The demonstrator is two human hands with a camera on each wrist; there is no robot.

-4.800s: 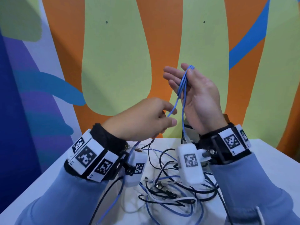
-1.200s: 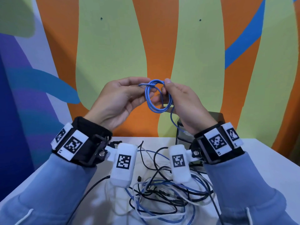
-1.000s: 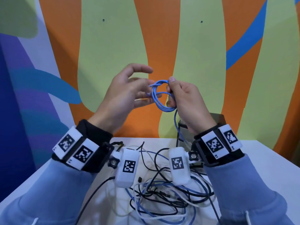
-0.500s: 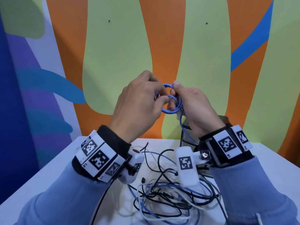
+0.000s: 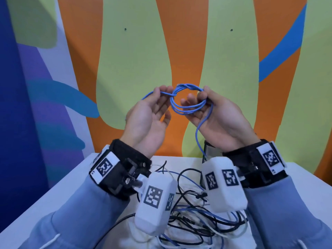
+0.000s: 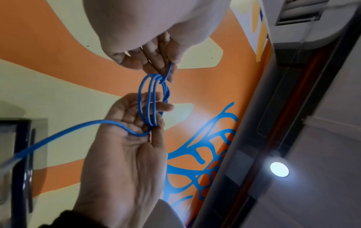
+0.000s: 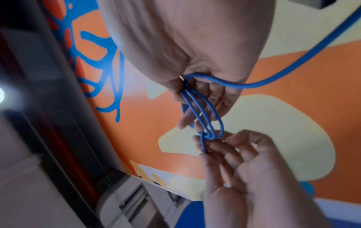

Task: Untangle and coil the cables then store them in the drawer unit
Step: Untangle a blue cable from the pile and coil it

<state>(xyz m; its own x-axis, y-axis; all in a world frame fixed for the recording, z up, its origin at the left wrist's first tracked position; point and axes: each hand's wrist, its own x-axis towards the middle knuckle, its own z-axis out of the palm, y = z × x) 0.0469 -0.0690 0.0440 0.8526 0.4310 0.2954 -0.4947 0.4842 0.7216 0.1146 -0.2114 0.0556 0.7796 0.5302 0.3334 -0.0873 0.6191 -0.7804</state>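
I hold a small coil of blue cable at chest height in front of the painted wall. My right hand grips the coil's right side, fingers curled through the loops. To the left, my left hand pinches the cable's free end, which is wrapped around the top of the coil. The cable's long tail hangs from my right palm down to the table. Below my wrists a tangle of black, white and blue cables lies on the white table.
A dark box-like unit stands on the table behind my right wrist, mostly hidden. The wall is close behind the table. The table's left edge runs diagonally under my left forearm.
My left hand has drawn back to the left from the coil, pulling the cable's end out with it. Both palms have turned upward. My right hand keeps hold of the coil.
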